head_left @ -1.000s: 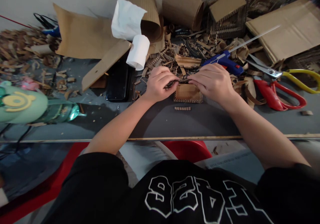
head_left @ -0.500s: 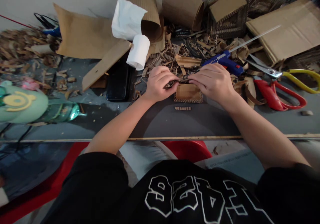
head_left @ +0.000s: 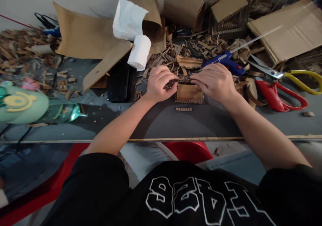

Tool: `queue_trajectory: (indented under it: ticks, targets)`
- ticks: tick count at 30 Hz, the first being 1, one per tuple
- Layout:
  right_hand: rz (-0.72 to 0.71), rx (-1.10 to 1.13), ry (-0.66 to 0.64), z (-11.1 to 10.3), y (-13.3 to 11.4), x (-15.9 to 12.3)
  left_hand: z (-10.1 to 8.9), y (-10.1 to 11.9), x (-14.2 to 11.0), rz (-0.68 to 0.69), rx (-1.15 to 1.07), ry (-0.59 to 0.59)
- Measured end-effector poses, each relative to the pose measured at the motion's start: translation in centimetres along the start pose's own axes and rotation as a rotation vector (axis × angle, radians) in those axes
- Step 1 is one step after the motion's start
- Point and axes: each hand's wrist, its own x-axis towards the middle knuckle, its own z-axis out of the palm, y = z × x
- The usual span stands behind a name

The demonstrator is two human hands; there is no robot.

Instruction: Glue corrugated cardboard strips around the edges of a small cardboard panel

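Note:
A thin strip of corrugated cardboard (head_left: 184, 80) stretches between my two hands. My left hand (head_left: 161, 84) pinches its left end, and the fingers of my right hand (head_left: 214, 82) are closed on the right end. Just below the strip lies a small open cardboard box (head_left: 190, 93) with corrugated edges, on the dark table. In front of this box is a short ridged cardboard piece (head_left: 183, 109). My fingertips partly cover the strip, so I cannot tell whether it touches the box.
A blue glue gun (head_left: 227, 64) rests beyond my right hand. Scissors (head_left: 279, 75) with red and yellow handles lie to the right. A black phone (head_left: 118, 83), a white paper roll (head_left: 139, 52) and a green bottle (head_left: 57, 110) are on the left. Cardboard scraps (head_left: 163, 56) pile up behind.
My fingertips have shifted slightly along the strip, a little farther apart. The box and the small ridged piece stay where they were.

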Motion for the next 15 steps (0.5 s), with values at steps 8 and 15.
queue_trajectory:
  ticks: [8,15]
  targets:
    - [0.057,-0.023,-0.055,-1.5,-0.2,0.5,-0.6,0.5,0.4,0.037,-0.052,0.006]
    - [0.105,-0.122,-0.08,-2.7,0.1,0.5,-0.5,0.6,0.7,-0.038,-0.07,0.01]
